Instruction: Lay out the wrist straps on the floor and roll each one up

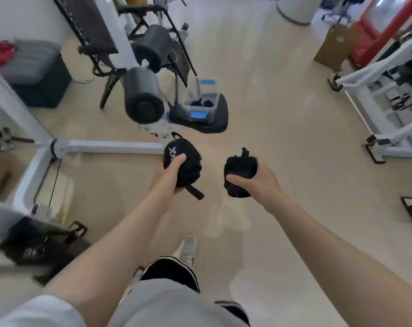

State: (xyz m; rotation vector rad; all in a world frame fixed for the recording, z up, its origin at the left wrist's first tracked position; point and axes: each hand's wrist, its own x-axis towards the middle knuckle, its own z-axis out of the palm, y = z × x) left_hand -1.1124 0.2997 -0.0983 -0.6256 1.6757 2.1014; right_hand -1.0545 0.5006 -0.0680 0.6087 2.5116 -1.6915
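Head view, person standing over a pale floor [259, 119]. Each hand carries one black wrist strap in bundled form: the left hand [169, 175] grips the left strap bundle [186, 161], thumb laid across its printed face and the other fingers curled beneath, a loose tail hanging below; the right hand [259, 180] grips the right strap bundle [239, 175], thumb pressed on its near side, the remaining fingers wrapped behind and out of sight. Both bundles are in the air, apart from each other and clear of the floor. Ahead stands a clear storage bin [201, 100] with blue latches beside the bench's black foam rollers [143, 95]. The step in hand appears to be the laying-out — best done by lowering to open floor away from the white machine frame [110, 146], setting one bundle down first, then drawing each strap out flat and straight, untwisted — so that a later roll starts square from one end.
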